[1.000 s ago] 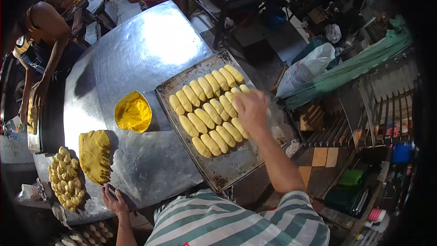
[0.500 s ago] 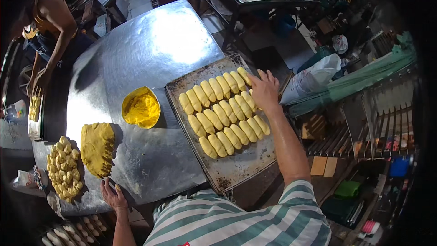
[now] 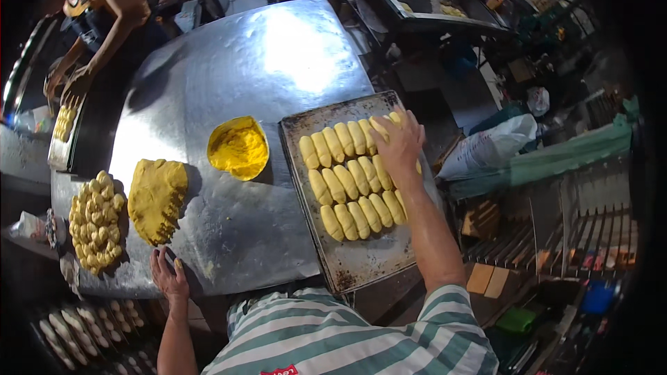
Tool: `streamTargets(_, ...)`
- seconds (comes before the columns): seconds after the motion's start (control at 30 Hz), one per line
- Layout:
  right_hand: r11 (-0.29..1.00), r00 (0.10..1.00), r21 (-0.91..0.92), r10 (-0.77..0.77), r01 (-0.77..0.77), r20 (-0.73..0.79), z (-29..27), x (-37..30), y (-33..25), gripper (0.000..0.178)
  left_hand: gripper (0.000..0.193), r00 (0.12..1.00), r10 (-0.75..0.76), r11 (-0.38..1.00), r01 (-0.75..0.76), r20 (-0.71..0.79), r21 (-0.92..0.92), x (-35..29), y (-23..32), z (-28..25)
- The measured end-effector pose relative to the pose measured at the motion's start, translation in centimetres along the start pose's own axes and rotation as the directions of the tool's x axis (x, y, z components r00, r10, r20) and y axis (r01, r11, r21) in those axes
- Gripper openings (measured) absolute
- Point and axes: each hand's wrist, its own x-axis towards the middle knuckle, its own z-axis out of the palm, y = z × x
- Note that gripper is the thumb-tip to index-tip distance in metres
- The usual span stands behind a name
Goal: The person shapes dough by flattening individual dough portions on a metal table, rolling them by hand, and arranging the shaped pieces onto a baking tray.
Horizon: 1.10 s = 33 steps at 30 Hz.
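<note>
Three rows of plump yellow dough rolls (image 3: 357,177) lie on a worn metal baking tray (image 3: 372,260) at the right of the table. Over the right end of the top rows is my right hand (image 3: 401,144), its fingers spread and touching rolls; it hides several of them. My left hand (image 3: 170,279) rests at the table's near edge with fingers apart and nothing in it. Just beyond its fingertips lies a thick yellow dough slab (image 3: 157,198) with a ragged right side. Left of the slab is a pile of small dough pieces (image 3: 96,226).
A bowl of yellow filling or paste (image 3: 238,149) stands mid-table on the metal tabletop (image 3: 236,236). At the far left, a co-worker's hand (image 3: 78,83) is at a narrow tray (image 3: 64,128) of rolls. Below left, a rack (image 3: 90,330) holds pale rolls.
My right hand has shifted inward from the tray's right edge, over the rolls. The whole view has turned a little; my left hand stays beside the slab.
</note>
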Motion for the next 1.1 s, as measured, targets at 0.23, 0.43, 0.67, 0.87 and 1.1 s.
streamTargets(0.23, 1.000, 0.990, -0.019, 0.010, -0.007, 0.141, 0.6, 0.0, -2.9, 0.027, 0.055, 1.000, -0.022, 1.000, 0.022, -0.005, 0.001, 0.2, -0.2, 0.2)
streamTargets(0.43, 0.990, 0.983, 0.019, -0.143, 0.142, 0.114, 1.8, -1.3, -7.8, 0.022, 0.057, 0.999, -0.038, 0.999, 0.038, -0.028, 0.008, 0.5, -0.6, -0.3)
streamTargets(0.67, 0.961, 0.961, 0.000, -0.275, 0.275, -0.003, 5.2, -2.9, -5.3, 0.037, 0.064, 0.993, -0.037, 0.994, 0.048, 0.116, -0.101, 0.5, 1.8, -1.8)
streamTargets(0.87, 0.963, 0.959, -0.020, -0.270, 0.270, -0.083, 2.7, -5.7, -13.7, 0.026, 0.029, 0.915, -0.166, 0.929, 0.019, -0.369, -0.370, 3.5, -11.6, -5.7)
streamTargets(1.1, 0.938, 0.955, 0.184, -0.297, 0.293, -0.004, 2.3, -11.7, -27.9, 0.022, 0.025, 0.831, -0.320, 0.920, 0.159, -0.455, -0.357, 13.9, -25.1, -8.8)
